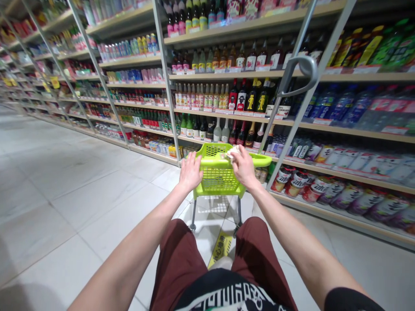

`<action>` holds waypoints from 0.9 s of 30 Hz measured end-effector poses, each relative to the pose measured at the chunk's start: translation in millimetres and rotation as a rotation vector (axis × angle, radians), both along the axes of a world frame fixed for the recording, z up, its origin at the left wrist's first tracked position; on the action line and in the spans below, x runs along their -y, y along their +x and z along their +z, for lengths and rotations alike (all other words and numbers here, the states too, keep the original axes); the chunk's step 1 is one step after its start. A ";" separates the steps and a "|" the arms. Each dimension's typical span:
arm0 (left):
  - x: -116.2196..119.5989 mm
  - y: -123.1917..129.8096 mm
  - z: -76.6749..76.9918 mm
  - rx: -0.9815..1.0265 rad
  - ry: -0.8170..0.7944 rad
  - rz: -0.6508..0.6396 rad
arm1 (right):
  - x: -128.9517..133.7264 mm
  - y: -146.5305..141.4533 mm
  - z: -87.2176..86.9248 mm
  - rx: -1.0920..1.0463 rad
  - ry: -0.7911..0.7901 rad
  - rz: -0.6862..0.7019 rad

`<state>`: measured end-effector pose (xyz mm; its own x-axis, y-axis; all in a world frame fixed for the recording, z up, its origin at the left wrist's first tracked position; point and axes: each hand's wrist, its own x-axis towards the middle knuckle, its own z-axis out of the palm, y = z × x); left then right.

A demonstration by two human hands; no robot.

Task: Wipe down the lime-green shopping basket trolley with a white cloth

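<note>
A small lime-green shopping cart (215, 178) with a perforated plastic basket stands right in front of me. At the basket's near left corner, my left hand (190, 170) grips the rim, fingers laid over the edge. My right hand (242, 167) is at the right part of the near rim, closed on a crumpled white cloth or tissue (234, 151). The cloth touches the green rim. From the cart's right side a thin grey pole (270, 116) rises at a tilt, with a grey looped handle (313, 75) near its top.
Long store shelves (223, 114) hold rows of bottles and cans ahead. To the right, large bottles (320, 189) fill the low shelf. Pale floor tiles (97, 207) stretch left. A yellow floor sticker (222, 246) lies between my knees, behind the cart's wheels (192, 227).
</note>
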<state>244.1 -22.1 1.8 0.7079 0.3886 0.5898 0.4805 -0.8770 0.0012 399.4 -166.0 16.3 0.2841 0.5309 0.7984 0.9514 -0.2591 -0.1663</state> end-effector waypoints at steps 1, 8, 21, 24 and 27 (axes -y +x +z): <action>-1.0 -0.1 -1.1 -0.002 -0.002 -0.003 | 5.3 5.6 -0.7 -0.028 0.027 -0.051; 3.6 2.2 3.9 -0.054 0.003 -0.019 | -33.4 -23.8 -0.7 0.019 -0.050 0.097; 24.2 3.2 15.6 0.015 -0.026 -0.052 | -6.1 -1.6 6.8 -0.070 0.021 0.023; 36.8 16.4 21.7 0.082 -0.046 -0.154 | -24.0 -17.2 1.6 -0.049 0.024 0.169; 39.1 27.6 23.2 0.090 -0.137 -0.235 | -31.3 -25.4 -1.4 -0.019 0.012 0.199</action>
